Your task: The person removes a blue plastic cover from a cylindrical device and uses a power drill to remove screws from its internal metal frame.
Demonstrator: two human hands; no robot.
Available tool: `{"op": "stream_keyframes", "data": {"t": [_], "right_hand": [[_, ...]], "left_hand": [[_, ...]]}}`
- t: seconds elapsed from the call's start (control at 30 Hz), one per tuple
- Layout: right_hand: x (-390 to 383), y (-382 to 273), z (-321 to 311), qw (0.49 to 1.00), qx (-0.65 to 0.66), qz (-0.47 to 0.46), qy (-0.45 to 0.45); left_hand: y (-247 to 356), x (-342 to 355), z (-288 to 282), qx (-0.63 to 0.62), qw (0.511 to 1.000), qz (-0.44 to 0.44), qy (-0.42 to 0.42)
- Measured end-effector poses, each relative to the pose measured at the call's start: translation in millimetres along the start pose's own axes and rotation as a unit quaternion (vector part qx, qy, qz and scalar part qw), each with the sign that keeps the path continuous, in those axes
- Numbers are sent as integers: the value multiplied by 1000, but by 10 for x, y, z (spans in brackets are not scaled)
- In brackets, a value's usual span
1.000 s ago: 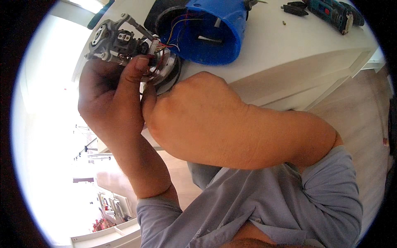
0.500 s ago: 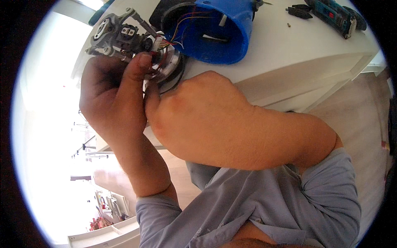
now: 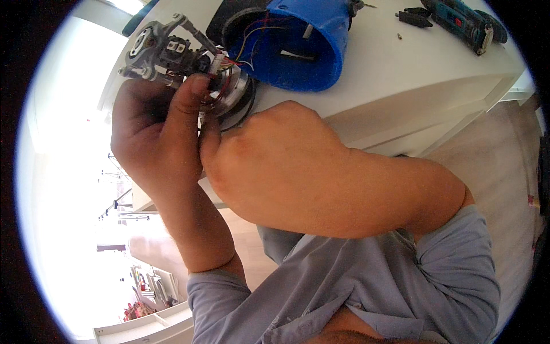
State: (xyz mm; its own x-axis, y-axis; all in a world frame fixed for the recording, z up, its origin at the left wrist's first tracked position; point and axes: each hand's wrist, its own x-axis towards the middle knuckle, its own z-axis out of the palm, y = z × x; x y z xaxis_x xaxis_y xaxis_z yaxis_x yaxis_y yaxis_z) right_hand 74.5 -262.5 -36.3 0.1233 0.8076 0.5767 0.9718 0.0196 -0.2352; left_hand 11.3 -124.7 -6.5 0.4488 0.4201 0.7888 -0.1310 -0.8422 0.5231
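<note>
My left hand (image 3: 157,129) is wrapped round a motor assembly (image 3: 175,51) with a dark bracket, metal posts and a silver round base. Its thumb presses beside a white connector (image 3: 217,63) and thin coloured wires. Against the left hand, at the near side of the round base, my right hand (image 3: 269,149) is curled with its back up. Its fingertips are mostly hidden, so what they grip cannot be made out. Just beyond the hands, a blue plastic housing (image 3: 335,49) lies with its round opening facing me. Wires run from inside it to the assembly.
The white table (image 3: 395,74) has a curved front edge close to my right forearm. At its far right lie a teal and black power tool (image 3: 464,28), a black part (image 3: 415,17) and a tiny piece. Below left stands an open drawer (image 3: 149,321) with tools.
Both hands keep nearly the same hold and place. The assembly and the blue housing appear very slightly lower in the picture.
</note>
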Motion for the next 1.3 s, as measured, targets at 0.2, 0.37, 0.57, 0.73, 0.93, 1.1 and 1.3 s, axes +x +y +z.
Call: {"op": "stream_keyframes", "data": {"t": [0.2,0.37,0.57,0.73,0.93,1.1,1.3], "right_hand": [[-17,17,-28,1000,-3,-3,4],[-32,34,-29,1000,-13,-17,17],[-43,9,-76,1000,-8,-8,-5],[-69,-6,-96,1000,15,1,-2],[-177,73,-118,1000,11,-11,17],[-65,-18,-52,1000,8,-3,5],[-22,-27,-50,1000,-6,-12,-16]], "left_hand": [[66,1,-13,19,1000,-8,-22],[189,-10,3,17,999,-19,-31],[102,-27,36,12,1000,4,7],[187,-29,8,56,998,-6,-8],[349,-57,75,80,996,-11,-42],[136,8,-14,15,1000,-5,-26],[106,-20,-4,-43,998,-34,-27]]}}
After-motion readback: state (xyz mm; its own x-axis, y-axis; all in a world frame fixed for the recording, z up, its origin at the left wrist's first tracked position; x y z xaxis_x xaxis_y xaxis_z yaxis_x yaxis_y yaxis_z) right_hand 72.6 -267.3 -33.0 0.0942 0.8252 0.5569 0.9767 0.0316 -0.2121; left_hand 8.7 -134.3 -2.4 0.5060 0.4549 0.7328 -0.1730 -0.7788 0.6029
